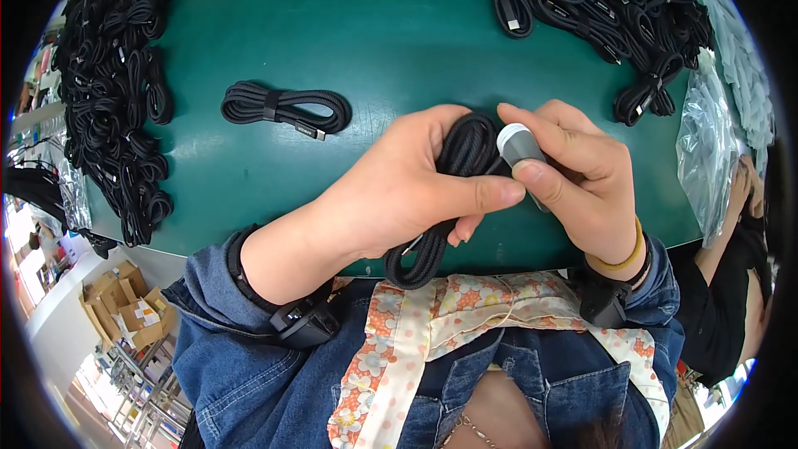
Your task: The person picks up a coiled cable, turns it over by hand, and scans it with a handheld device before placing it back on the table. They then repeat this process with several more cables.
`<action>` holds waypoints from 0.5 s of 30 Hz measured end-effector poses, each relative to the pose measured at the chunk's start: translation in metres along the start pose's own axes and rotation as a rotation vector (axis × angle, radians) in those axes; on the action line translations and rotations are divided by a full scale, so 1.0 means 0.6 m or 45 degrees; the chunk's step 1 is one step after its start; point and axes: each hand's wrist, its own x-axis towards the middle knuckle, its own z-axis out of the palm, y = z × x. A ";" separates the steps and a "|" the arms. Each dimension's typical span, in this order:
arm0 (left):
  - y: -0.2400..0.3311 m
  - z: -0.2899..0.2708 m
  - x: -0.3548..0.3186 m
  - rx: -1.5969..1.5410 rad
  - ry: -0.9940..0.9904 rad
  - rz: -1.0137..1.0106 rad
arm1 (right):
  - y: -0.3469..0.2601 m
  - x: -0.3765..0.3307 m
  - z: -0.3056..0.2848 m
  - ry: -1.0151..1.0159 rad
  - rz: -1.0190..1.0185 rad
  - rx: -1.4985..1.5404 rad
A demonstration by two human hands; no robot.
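Note:
My left hand [399, 175] is closed around a coiled black braided cable [470, 145], whose lower loop [418, 262] hangs out beneath the palm near the table's front edge. My right hand [582, 170] pinches a small grey cylinder with a white end [522, 146] between thumb and fingers, right beside the coil. Whether the cylinder touches the cable is hidden by my thumbs. Farther left on the green table [374, 50] lies another black cable coil [287, 108], bound with a strap, its metal plug toward me.
Bundled black cables are heaped along the left edge [116, 100] and at the far right [590, 0]. Clear plastic bags [706, 150] lie on the right edge. Another person's arm [731, 208] shows beyond them. Cardboard boxes [129, 308] stand at the lower left.

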 end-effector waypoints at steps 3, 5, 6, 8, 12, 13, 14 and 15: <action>0.003 -0.001 0.000 0.034 -0.025 0.006 | -0.006 0.000 -0.002 0.017 0.055 0.050; 0.003 0.000 0.002 0.020 -0.041 0.000 | -0.007 0.001 -0.005 -0.023 0.035 -0.034; 0.003 -0.001 0.002 0.005 -0.057 -0.006 | -0.007 0.001 -0.006 -0.043 0.025 -0.076; 0.004 -0.001 0.001 -0.006 -0.077 -0.014 | -0.009 -0.001 -0.006 0.069 0.125 0.078; 0.004 -0.004 -0.005 -0.138 -0.121 0.037 | 0.001 -0.001 0.003 0.316 0.274 0.444; 0.005 -0.006 -0.006 -0.139 -0.128 0.048 | 0.006 0.000 0.007 0.329 0.220 0.503; 0.006 -0.008 -0.007 -0.141 -0.135 0.059 | 0.009 0.002 0.009 0.340 0.167 0.561; 0.006 -0.010 -0.007 -0.143 -0.140 0.070 | 0.009 0.001 0.008 0.335 0.164 0.561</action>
